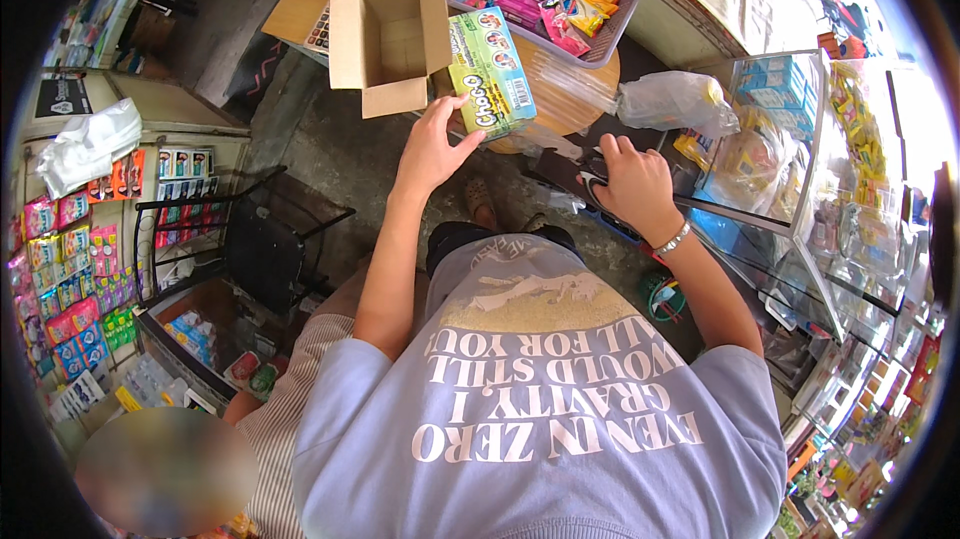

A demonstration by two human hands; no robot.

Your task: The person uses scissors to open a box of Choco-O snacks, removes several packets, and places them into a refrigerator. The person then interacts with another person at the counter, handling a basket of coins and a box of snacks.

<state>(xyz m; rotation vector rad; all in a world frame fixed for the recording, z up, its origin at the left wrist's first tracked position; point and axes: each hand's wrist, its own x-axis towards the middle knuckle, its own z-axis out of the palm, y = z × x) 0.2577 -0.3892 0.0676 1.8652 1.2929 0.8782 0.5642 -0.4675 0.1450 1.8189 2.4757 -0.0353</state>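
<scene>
My left hand (pixel 432 151) is at the lower left corner of a green and yellow snack box (pixel 492 74), thumb and fingers against it. The box tilts beside an open brown cardboard carton (pixel 388 34), which looks bare inside. My right hand (pixel 635 184) is closed at the dark counter edge, around what look like scissors (pixel 590 180) with a dark looped handle; their blades are hard to make out. Clear plastic wrap (pixel 565 89) lies on the round wooden surface (pixel 600 59) between the box and my right hand.
A lilac basket (pixel 625 14) of colourful packets stands at the back. A clear bag (pixel 675 102) and a glass display case (pixel 770 139) are to the right. At left are a black chair (pixel 265 249), hanging sachets (pixel 75 284) and another person's striped sleeve (pixel 300 389).
</scene>
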